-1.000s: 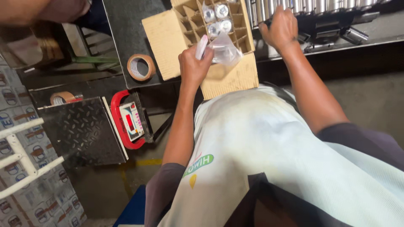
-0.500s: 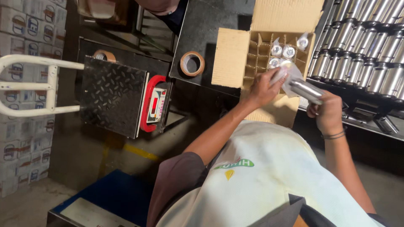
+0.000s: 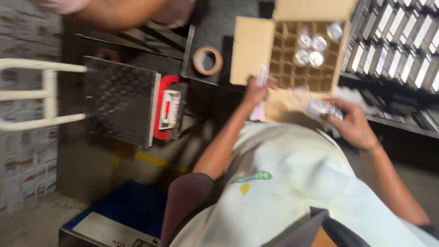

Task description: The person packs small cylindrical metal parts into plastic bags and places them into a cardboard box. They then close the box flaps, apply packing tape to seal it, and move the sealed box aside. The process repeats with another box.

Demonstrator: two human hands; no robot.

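Packing workshop: platform scale (image 3: pixel 132 103), divided carton (image 3: pixel 302 55).

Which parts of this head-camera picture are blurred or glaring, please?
Head view: the whole frame is motion-smeared; the right hand and its shiny wrapped piece blur most. The metal cylinders on the rack streak with bright glare; the divided cardboard box stays readable.

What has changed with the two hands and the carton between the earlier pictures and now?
The right hand left the metal tubes, took a shiny plastic-wrapped piece, and now holds it lower, near the body. The left hand came down from over the carton to its near edge, keeping the white strip. Unchanged: wrapped pieces in the carton cells, tape roll, red scale.
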